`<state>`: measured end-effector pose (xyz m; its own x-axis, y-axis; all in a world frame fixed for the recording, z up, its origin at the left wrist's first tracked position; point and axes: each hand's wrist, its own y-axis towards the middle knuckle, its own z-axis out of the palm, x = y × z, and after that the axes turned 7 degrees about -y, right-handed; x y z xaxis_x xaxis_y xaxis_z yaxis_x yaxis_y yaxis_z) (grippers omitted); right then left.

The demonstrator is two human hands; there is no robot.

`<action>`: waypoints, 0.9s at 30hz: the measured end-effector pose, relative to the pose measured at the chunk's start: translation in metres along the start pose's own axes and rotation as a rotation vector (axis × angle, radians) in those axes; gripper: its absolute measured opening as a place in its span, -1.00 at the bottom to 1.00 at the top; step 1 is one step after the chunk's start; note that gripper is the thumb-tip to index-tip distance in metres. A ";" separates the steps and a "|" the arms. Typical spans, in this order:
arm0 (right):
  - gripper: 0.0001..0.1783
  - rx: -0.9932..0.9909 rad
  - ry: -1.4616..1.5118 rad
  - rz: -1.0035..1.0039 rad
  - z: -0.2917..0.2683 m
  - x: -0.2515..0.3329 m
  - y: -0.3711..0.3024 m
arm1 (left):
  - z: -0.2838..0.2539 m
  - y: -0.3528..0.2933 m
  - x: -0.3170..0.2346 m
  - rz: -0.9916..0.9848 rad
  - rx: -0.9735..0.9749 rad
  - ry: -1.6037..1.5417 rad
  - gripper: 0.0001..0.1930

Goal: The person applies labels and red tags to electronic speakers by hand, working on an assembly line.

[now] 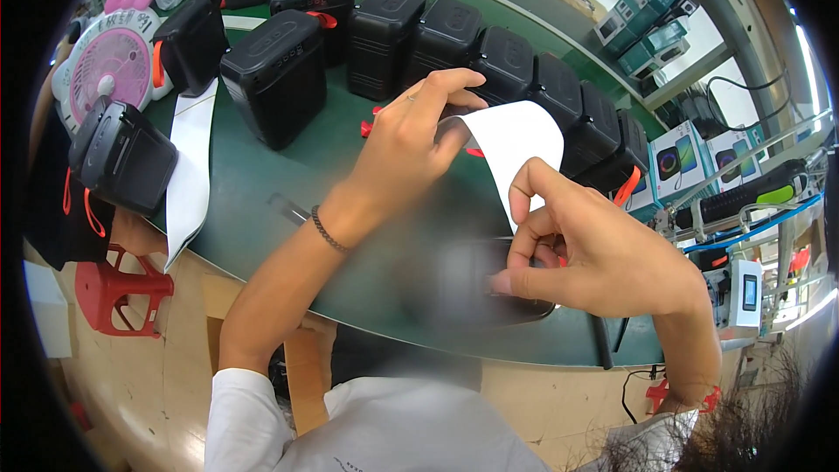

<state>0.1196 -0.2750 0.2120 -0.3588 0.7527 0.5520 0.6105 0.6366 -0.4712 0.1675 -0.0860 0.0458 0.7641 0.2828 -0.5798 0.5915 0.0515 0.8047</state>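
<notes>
My left hand (405, 144) reaches over the green table, its thumb and fingers closed on the upper left edge of a white sheet (524, 135). The sheet curves up and over toward the right. Beside its lower end, my right hand (603, 253) has its fingers curled in toward the thumb; whatever may be between them is too small or hidden to name. Under that hand lies a dark object (524, 308), mostly lost in a blurred patch. Small red pieces (367, 128) lie near my left wrist, partly behind the hand.
Black box-shaped speakers (278, 74) line the table's (253, 197) far side, several with red straps. At left are a pink fan (109, 65), another speaker (127, 157) and white paper (190, 166). Boxes (677, 162) and an electric screwdriver (743, 201) are at right. A red stool (122, 293) stands below.
</notes>
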 end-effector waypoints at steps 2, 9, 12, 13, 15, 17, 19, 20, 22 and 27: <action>-0.53 -0.012 -0.016 0.005 -0.001 -0.002 -0.002 | 0.003 0.001 0.000 0.002 0.008 0.007 -0.46; -0.54 -0.059 -0.046 0.010 0.003 0.001 -0.003 | 0.002 0.001 0.000 0.000 0.008 0.007 -0.46; -0.55 -0.085 -0.047 0.018 0.006 0.000 -0.004 | 0.003 0.001 0.002 0.011 0.008 0.016 -0.47; -0.49 -0.110 -0.053 0.016 0.008 -0.002 -0.004 | 0.003 0.001 0.002 0.017 0.007 0.024 -0.47; -0.43 -0.139 -0.058 0.012 0.008 -0.003 -0.006 | 0.003 0.001 0.002 0.023 0.006 0.031 -0.47; -0.43 -0.158 -0.185 0.076 0.005 0.000 -0.009 | 0.002 0.000 0.002 0.028 0.007 0.038 -0.48; -0.39 -0.158 -0.167 0.107 0.001 -0.011 -0.012 | 0.002 0.000 0.001 -0.004 0.007 0.031 -0.48; -0.35 -0.154 -0.149 0.138 0.000 -0.019 -0.013 | 0.002 0.000 0.000 0.001 0.008 0.030 -0.48; -0.33 -0.178 -0.116 0.137 0.001 -0.035 -0.015 | 0.003 0.001 -0.001 -0.006 0.009 0.028 -0.49; -0.26 -0.471 0.022 -0.125 0.024 -0.046 -0.006 | 0.005 0.000 -0.001 -0.008 0.018 0.062 -0.50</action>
<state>0.1156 -0.3090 0.1728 -0.4378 0.6682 0.6015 0.8185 0.5730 -0.0408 0.1683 -0.0910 0.0461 0.7425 0.3411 -0.5766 0.6022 0.0373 0.7975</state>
